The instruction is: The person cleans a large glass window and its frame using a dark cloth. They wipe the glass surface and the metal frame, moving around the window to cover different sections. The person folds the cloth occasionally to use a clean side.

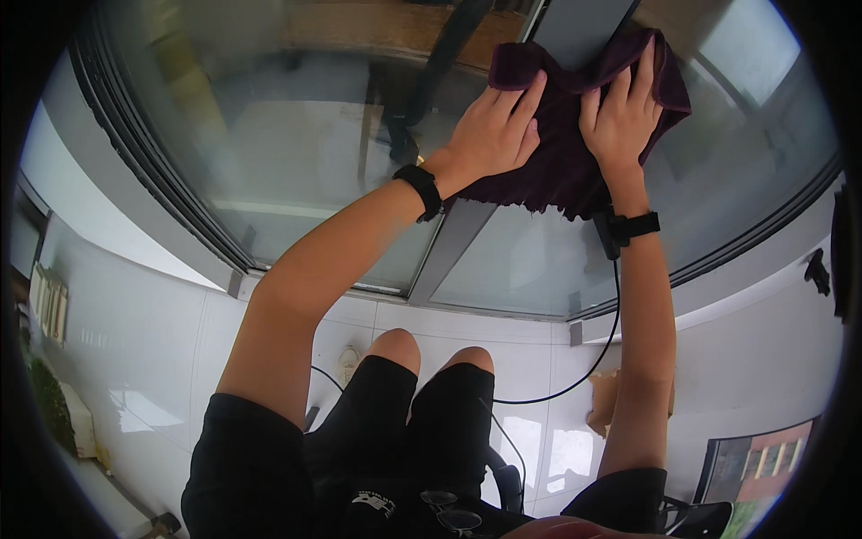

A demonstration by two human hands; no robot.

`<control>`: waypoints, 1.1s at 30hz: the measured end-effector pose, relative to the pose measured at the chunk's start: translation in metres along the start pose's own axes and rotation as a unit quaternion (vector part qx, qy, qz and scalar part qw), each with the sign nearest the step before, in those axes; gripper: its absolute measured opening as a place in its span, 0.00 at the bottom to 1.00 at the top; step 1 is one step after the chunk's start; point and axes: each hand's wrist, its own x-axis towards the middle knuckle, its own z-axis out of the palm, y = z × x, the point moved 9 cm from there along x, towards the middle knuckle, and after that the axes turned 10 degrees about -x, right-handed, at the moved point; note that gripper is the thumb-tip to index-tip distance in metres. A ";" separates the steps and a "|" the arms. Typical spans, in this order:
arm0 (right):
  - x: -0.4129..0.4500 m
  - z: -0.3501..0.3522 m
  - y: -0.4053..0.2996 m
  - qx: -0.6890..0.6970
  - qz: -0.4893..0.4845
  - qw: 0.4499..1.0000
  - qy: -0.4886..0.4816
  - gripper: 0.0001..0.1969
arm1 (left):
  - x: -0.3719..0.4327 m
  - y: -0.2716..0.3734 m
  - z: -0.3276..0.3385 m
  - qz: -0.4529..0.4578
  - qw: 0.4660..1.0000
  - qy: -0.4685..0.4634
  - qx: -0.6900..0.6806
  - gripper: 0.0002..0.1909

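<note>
A dark purple towel-like cloth (pixel 560 151) with a frayed lower edge lies against a sliding glass door, across its grey metal frame post (pixel 465 236). My left hand (pixel 495 131) holds the cloth's left side, some of its fingers hidden under a folded corner. On the right side, my right hand (pixel 621 121) presses the cloth with fingers spread, and the upper edge curls around the fingertips. Glass panes (pixel 303 155) stretch to both sides of the post. Black bands circle both wrists; the right one carries a small black device (pixel 608 232).
A black cable (pixel 572 394) hangs from the right wrist device and loops past my legs. White floor tiles (pixel 384 320) lie below the door. Torn cardboard (pixel 604 402) is on the floor at the right. Books (pixel 48 303) stand at the far left.
</note>
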 end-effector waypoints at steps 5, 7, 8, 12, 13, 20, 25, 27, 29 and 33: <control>-0.010 0.002 -0.005 0.001 -0.021 0.999 -0.039 0.24 | -0.002 0.002 0.003 -0.018 0.999 0.003 0.049 0.32; -0.016 0.005 -0.002 -0.006 -0.026 0.997 -0.073 0.24 | -0.005 0.004 0.011 -0.037 0.998 -0.015 0.054 0.32; -0.020 0.002 -0.002 -0.009 -0.030 0.997 -0.070 0.24 | -0.009 0.002 0.018 -0.050 0.995 -0.054 0.062 0.33; 0.001 0.006 0.006 -0.016 -0.021 0.989 -0.145 0.24 | 0.019 0.001 -0.015 -0.010 0.991 -0.109 0.083 0.35; 0.005 0.005 0.008 -0.019 -0.017 0.986 -0.162 0.24 | 0.026 0.004 -0.021 0.008 0.991 -0.120 0.065 0.35; 0.076 -0.001 0.010 -0.006 0.089 0.992 -0.088 0.28 | 0.128 -0.016 -0.080 0.008 0.989 0.008 0.144 0.31; 0.150 0.011 0.008 -0.027 0.138 0.990 -0.032 0.28 | 0.203 -0.047 -0.098 0.049 0.964 0.089 0.247 0.25; 0.149 0.011 0.002 -0.068 0.134 0.987 0.054 0.28 | 0.217 -0.061 -0.076 0.004 0.968 -0.018 0.251 0.33; 0.149 0.002 -0.002 -0.092 0.124 0.980 0.125 0.28 | 0.215 -0.054 -0.074 0.087 0.954 0.039 0.286 0.32; 0.148 0.004 -0.015 -0.010 0.164 0.986 -0.034 0.30 | 0.206 -0.058 -0.079 0.074 0.961 0.022 0.266 0.33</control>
